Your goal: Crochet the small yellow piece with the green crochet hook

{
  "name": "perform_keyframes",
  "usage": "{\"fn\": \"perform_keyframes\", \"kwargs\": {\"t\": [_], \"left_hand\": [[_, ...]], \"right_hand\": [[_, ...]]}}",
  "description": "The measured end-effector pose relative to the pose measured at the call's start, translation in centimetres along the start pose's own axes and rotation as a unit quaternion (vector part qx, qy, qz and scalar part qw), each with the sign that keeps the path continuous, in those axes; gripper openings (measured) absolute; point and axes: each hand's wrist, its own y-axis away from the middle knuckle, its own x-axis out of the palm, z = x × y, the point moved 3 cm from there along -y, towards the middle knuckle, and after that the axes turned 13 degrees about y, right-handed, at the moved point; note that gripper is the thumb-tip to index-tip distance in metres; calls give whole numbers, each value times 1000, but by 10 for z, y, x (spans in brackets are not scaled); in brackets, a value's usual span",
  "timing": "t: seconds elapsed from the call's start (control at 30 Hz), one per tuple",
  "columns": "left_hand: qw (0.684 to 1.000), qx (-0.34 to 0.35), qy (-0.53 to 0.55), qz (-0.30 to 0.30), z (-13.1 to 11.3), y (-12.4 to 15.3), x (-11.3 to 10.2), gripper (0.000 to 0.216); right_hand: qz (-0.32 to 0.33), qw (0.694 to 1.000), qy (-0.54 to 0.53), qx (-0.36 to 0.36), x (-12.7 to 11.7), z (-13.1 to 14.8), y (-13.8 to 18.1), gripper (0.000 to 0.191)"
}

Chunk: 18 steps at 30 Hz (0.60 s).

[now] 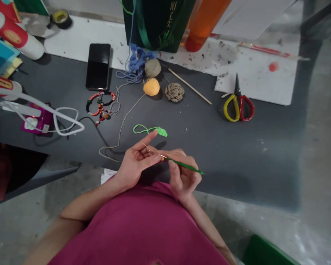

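My left hand pinches a tiny yellow-orange crochet piece between thumb and fingers, its index finger stretched out with a strand of yarn running over it. My right hand grips a crochet hook with a green handle; its metal tip meets the small piece at the left fingertips. A thin yarn strand loops over the table from the yellow yarn ball to my left hand. Just beyond the left index finger lies a light green crocheted leaf with a yarn tail.
Farther back lie a brown crocheted rosette, a grey-beige yarn ball, blue yarn, a wooden stick and scissors. A phone, beaded bracelets and white cables are at left. A dark green bag stands behind.
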Motion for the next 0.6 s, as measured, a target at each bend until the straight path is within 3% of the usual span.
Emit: {"fn": "perform_keyframes", "kwargs": {"t": [0.07, 0.13, 0.23, 0.37, 0.6], "left_hand": [[1000, -4, 11, -12, 1, 0, -1, 62], [999, -21, 29, -18, 2, 1, -1, 63], [997, -57, 45, -15, 2, 1, 1, 63], [996, -80, 46, -16, 1, 1, 3, 64], [995, -92, 41, -9, 1, 0, 0, 62]], "right_hand": [[2, 994, 86, -67, -1, 3, -1, 40], [-14, 990, 121, -75, -1, 4, 0, 40], [-30, 998, 45, 20, 2, -1, 2, 29], [-41, 987, -79, 133, 6, -9, 9, 16], [-77, 975, -30, 207, -3, -12, 17, 9]]}}
